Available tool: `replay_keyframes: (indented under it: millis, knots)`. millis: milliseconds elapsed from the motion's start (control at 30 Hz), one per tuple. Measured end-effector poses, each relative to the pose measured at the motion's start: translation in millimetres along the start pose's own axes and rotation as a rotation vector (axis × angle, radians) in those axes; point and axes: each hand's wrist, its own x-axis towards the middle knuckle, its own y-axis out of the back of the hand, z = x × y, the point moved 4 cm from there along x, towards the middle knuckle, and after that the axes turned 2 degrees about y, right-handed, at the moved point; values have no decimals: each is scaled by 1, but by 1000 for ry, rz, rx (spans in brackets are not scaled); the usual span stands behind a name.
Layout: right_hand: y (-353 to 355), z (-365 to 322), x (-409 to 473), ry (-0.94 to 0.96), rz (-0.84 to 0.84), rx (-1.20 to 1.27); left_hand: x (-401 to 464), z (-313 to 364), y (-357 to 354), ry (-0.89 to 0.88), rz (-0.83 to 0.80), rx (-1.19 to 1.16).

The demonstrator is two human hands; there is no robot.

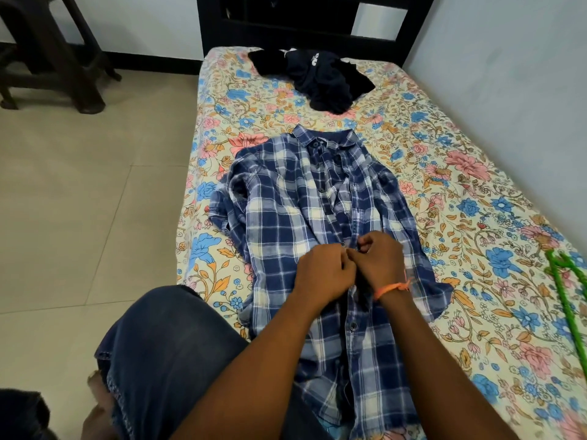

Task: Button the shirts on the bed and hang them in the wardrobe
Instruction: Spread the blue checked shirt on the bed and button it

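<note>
A blue and white plaid shirt (279, 204) lies flat, collar away from me, on the floral bed sheet (476, 217). My left hand (324, 271) and my right hand (378, 258) meet at the shirt's front placket, about halfway down. Both pinch the placket edges with curled fingers. An orange thread band circles my right wrist. The upper placket lies partly apart; one dark button shows below my hands. A crumpled dark garment (320, 77) sits near the head of the bed.
A green hanger (568, 300) lies on the bed at the right edge. A dark headboard (286, 23) stands behind the bed, a wall runs along the right. My knee in blue jeans (165, 344) is at the bed's left side. A dark stool (50, 55) stands on the tiled floor.
</note>
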Motion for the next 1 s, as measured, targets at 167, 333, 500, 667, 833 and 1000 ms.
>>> replay_keyframes:
  millis: [167, 333, 500, 667, 833, 1000]
  knots:
    - [0, 18, -15, -50, 116, 119, 19, -19, -5, 139, 136, -171]
    - [-5, 27, -17, -63, 143, 143, 29, -22, -7, 148, 172, -117]
    - [-9, 37, -19, -211, 228, 360, 32, -27, -8, 253, 175, -236]
    - [-21, 21, -33, -126, 328, 483, 28, -22, -11, 163, 82, -186]
    - [-38, 13, -35, 8, 276, 385, 23, -22, -17, 146, 44, -284]
    - [-39, 21, -40, -12, 285, 399, 22, -26, -19, 236, 12, -434]
